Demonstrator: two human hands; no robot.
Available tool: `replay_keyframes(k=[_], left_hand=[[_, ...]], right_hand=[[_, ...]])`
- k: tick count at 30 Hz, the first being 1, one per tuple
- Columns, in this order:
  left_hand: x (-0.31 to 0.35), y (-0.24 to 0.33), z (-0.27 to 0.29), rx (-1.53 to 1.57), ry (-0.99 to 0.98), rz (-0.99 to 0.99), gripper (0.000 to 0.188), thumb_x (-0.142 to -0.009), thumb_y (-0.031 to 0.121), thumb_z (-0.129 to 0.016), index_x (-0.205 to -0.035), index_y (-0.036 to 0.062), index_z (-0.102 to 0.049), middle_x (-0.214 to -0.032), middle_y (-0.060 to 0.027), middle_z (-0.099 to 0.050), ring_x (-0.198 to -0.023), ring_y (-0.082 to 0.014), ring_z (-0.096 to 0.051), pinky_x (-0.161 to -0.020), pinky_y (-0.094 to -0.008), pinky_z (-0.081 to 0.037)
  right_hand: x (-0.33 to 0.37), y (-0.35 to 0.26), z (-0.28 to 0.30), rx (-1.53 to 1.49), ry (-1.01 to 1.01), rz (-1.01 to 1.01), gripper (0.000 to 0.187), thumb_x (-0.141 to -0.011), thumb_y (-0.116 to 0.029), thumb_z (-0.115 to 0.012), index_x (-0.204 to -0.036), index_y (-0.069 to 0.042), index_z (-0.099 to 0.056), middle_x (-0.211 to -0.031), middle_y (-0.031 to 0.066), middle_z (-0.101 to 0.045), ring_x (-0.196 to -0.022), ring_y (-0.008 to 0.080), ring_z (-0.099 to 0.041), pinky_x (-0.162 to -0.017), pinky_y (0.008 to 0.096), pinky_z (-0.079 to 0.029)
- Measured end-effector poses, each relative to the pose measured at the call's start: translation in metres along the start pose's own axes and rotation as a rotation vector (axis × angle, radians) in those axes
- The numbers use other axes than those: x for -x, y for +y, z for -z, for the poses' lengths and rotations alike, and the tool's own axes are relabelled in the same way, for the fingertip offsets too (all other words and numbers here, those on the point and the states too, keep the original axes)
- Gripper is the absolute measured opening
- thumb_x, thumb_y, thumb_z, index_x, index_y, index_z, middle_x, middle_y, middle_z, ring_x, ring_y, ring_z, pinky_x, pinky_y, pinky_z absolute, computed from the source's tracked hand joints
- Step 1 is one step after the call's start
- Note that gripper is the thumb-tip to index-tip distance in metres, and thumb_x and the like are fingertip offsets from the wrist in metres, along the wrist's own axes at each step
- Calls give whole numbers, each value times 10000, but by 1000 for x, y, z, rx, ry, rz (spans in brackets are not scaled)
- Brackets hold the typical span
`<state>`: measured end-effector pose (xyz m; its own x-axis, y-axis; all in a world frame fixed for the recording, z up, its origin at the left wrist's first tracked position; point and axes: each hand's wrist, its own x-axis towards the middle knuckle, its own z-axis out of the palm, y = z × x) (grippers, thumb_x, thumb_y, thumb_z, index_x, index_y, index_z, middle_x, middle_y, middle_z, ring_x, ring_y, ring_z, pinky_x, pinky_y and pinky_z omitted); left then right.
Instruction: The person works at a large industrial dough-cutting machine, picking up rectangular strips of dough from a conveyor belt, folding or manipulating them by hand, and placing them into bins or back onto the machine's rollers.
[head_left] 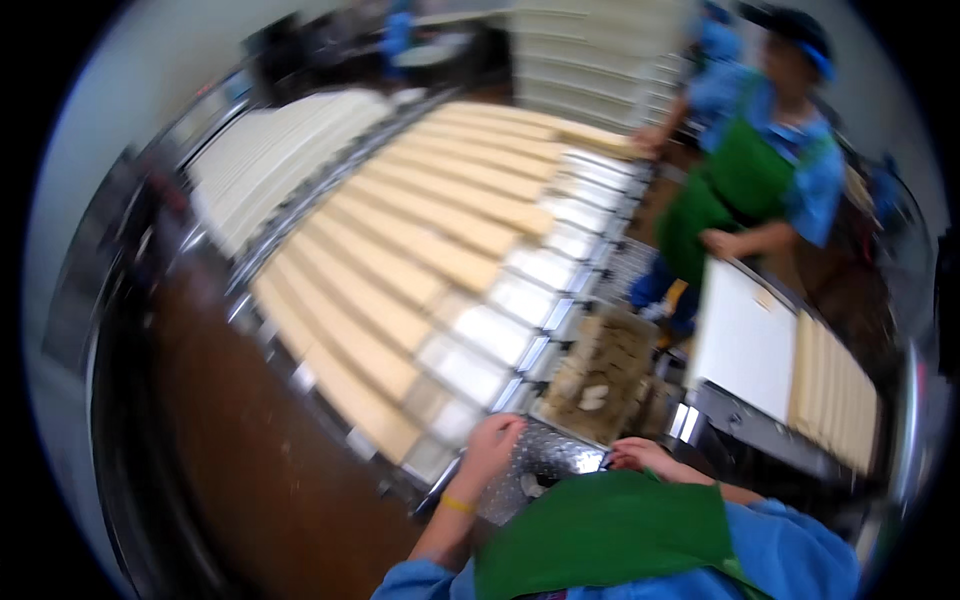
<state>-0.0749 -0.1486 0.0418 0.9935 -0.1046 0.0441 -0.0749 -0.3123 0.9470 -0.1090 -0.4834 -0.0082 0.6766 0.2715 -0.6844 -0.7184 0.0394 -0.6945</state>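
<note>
My left hand point(490, 447), with a yellow band at the wrist, hovers by the near corner of a large table of long cream-coloured strips point(390, 260). Its fingers are curled in, and I see nothing in them. To its right, my right hand point(648, 457) is held in front of my green apron point(610, 525), fingers bent together; whether they hold something small is hidden. Between my hands lies a dimpled metal surface point(550, 450). Just beyond it stands a bin point(598, 372) with pale scraps inside. White sections point(490, 335) show at the strips' right ends.
At the right a co-worker in a green apron point(740, 180) stands with one hand at a white board point(742, 340). Beside that board lie more cream strips point(835, 390). White panels point(290, 150) lie at the far left, beyond a metal rail. Brown floor point(240, 430) runs along the left.
</note>
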Motion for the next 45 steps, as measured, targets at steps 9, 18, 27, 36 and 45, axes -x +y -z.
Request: replay_keyframes(k=[9, 18, 27, 36, 45], left_hand=[[-53, 94, -141, -48, -487, -147, 299, -859, 145, -604, -1145, 56, -608, -715, -57, -598, -652, -126, -577, -626, -269, -466], [-79, 214, -316, -143, -1188, -463, 487, -884, 166, -534, -1356, 98, -439, -716, -87, -561, -623, -204, -524, -620, -328, -446], [-88, 113, -337, -293, -949, -211, 321, -891, 204, -565, -1194, 100, -584, -873, -93, -633, -771, -214, -607, -728, -305, -478], [-122, 139, -367, -248, -830, 126, 251, -922, 169, -556, -1122, 28, -609, -839, -19, -617, -763, -85, -566, -699, -241, -471], [-191, 153, -461, -421, -984, -26, 246, -883, 179, -578, -1072, 28, -620, -789, -80, -605, -709, -164, -554, -695, -300, -467]], right_hand=[[-5, 34, 69, -106, 5, 202, 210, -928, -156, -548, -1092, -27, -568, -881, 47, -633, -750, 117, -609, -648, 251, -484], [52, 45, 172, 38, 196, 556, 195, -892, -116, -583, -1049, -1, -579, -850, 69, -634, -772, 132, -601, -724, 272, -495], [78, 79, 284, -551, 977, 534, 418, -879, -61, -538, -1266, -58, -381, -780, 33, -530, -623, 116, -534, -557, 247, -454], [70, 72, 344, -722, 1110, 587, 563, -863, -17, -512, -1357, -60, -245, -743, 41, -507, -572, 121, -532, -512, 245, -449], [59, 75, 343, -572, 1109, 532, 697, -850, 21, -536, -1415, -60, -135, -782, 75, -511, -597, 132, -553, -559, 266, -496]])
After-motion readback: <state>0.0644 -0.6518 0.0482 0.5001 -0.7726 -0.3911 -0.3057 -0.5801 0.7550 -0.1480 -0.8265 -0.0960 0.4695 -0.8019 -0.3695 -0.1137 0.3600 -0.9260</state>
